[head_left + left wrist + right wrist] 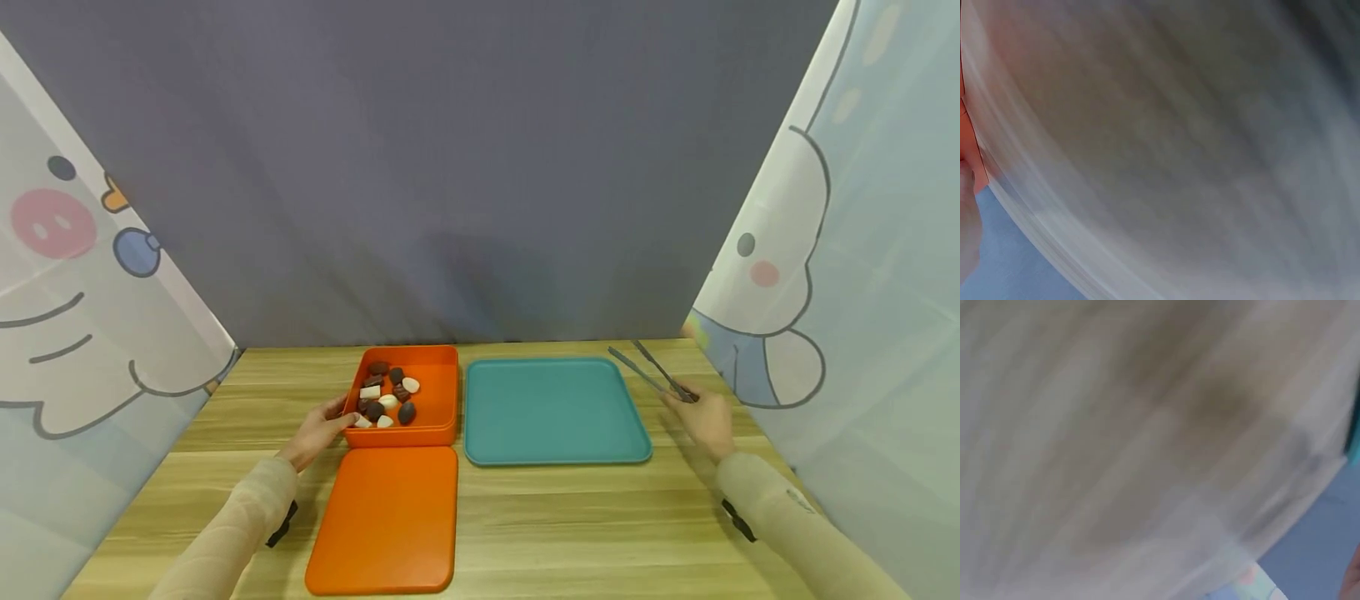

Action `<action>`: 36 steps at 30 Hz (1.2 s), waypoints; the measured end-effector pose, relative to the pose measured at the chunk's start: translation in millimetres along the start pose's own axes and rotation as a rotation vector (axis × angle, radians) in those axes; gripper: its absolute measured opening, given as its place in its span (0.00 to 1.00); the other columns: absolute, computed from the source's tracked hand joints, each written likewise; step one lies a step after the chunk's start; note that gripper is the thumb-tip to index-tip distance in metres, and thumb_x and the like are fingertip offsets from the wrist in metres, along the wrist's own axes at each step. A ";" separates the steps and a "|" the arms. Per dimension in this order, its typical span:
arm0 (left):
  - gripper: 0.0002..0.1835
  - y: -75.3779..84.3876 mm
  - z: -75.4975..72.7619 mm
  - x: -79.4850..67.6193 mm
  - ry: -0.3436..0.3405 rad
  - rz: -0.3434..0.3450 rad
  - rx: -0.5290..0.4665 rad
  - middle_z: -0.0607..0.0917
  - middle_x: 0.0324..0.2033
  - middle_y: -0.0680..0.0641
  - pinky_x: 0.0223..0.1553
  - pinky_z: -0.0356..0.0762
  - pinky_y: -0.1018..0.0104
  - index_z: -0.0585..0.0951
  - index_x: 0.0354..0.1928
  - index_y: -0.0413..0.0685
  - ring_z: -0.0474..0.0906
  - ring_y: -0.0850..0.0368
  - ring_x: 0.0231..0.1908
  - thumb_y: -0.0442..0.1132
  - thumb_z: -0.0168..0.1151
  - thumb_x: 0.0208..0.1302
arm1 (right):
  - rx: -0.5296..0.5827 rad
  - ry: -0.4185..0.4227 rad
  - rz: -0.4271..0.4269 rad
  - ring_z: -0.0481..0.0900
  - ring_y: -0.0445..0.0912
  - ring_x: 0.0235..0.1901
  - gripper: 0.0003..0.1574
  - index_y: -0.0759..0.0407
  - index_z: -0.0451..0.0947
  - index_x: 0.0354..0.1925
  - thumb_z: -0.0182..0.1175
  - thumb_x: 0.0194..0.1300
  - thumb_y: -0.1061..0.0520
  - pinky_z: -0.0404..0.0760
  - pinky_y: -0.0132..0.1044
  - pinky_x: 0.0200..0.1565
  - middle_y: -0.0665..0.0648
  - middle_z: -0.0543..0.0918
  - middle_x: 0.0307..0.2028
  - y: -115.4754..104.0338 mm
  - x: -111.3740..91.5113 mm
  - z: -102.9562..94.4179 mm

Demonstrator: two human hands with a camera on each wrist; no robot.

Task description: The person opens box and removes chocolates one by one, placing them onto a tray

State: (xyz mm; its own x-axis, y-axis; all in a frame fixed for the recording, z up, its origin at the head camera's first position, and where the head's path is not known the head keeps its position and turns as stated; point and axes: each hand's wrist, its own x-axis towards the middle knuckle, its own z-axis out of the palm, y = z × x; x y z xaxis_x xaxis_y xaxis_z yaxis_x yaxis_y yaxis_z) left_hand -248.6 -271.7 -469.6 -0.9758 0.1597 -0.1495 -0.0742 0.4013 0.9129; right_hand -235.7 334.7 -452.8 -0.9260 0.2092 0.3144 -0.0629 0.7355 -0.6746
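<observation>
My left hand (pixel 318 429) grips the left wall of an orange box (pixel 435 400), its thumb over the rim near the front corner. Inside the box, mostly to the left, lie several dark brown and white pieces (pixel 387 401) that look like chocolates. In my right hand (pixel 707 421) is a pair of dark metal tongs (pixel 647 367), held near the closed end. Their two arms spread apart and point up and left, past the right edge of a teal tray (pixel 551 412). Both wrist views catch mostly blurred tabletop, with only a sliver of each hand at the edge.
A flat orange lid (pixel 386 521) lies directly in front of the box. The teal tray stands just right of the box on the wooden table (pixel 555 533). A grey curtain (pixel 465 183) closes off the back, and printed cloths (pixel 780 250) hang at both sides.
</observation>
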 end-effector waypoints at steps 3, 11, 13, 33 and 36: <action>0.36 -0.5 -0.1 0.8 -0.002 0.007 0.002 0.54 0.68 0.34 0.63 0.57 0.42 0.48 0.71 0.40 0.54 0.36 0.65 0.45 0.50 0.68 | 0.030 -0.018 -0.005 0.80 0.63 0.43 0.32 0.71 0.73 0.54 0.62 0.59 0.49 0.83 0.36 0.36 0.71 0.78 0.48 -6.9 -0.1 -1.8; 0.36 -1.4 1.1 -1.9 0.013 0.005 0.003 0.56 0.67 0.34 0.63 0.58 0.42 0.50 0.71 0.39 0.55 0.36 0.65 0.46 0.50 0.68 | 0.123 -0.095 0.010 0.83 0.50 0.38 0.35 0.67 0.71 0.57 0.62 0.58 0.46 0.81 0.28 0.33 0.72 0.77 0.50 -23.0 1.0 4.8; 0.36 -1.6 1.0 -2.5 0.007 0.001 -0.003 0.55 0.68 0.34 0.63 0.57 0.42 0.49 0.71 0.39 0.54 0.36 0.65 0.46 0.50 0.68 | 0.152 -0.107 0.006 0.82 0.38 0.33 0.35 0.67 0.72 0.56 0.63 0.57 0.46 0.79 0.23 0.31 0.70 0.79 0.47 -28.0 0.4 8.3; 0.36 0.8 2.7 -4.5 0.033 0.010 0.005 0.57 0.66 0.33 0.62 0.59 0.43 0.49 0.70 0.38 0.56 0.37 0.65 0.43 0.51 0.68 | 0.299 -0.298 0.089 0.71 0.58 0.57 0.42 0.60 0.70 0.60 0.66 0.52 0.41 0.76 0.47 0.53 0.65 0.70 0.60 -78.9 0.0 36.7; 0.35 1.9 2.5 -3.5 0.034 0.013 0.007 0.58 0.66 0.33 0.62 0.59 0.43 0.49 0.70 0.39 0.56 0.37 0.65 0.43 0.51 0.68 | 0.296 -0.305 0.056 0.67 0.59 0.60 0.42 0.59 0.71 0.59 0.66 0.51 0.39 0.73 0.51 0.55 0.64 0.70 0.61 -86.8 -0.3 39.7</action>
State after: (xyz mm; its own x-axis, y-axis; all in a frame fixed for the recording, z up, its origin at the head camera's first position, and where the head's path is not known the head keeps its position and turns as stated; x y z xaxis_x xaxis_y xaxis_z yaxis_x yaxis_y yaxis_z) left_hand -244.8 -269.2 -468.2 -0.9831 0.1342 -0.1242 -0.0598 0.4060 0.9119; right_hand -244.8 245.2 -420.9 -0.9959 0.0109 0.0899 -0.0723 0.5020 -0.8619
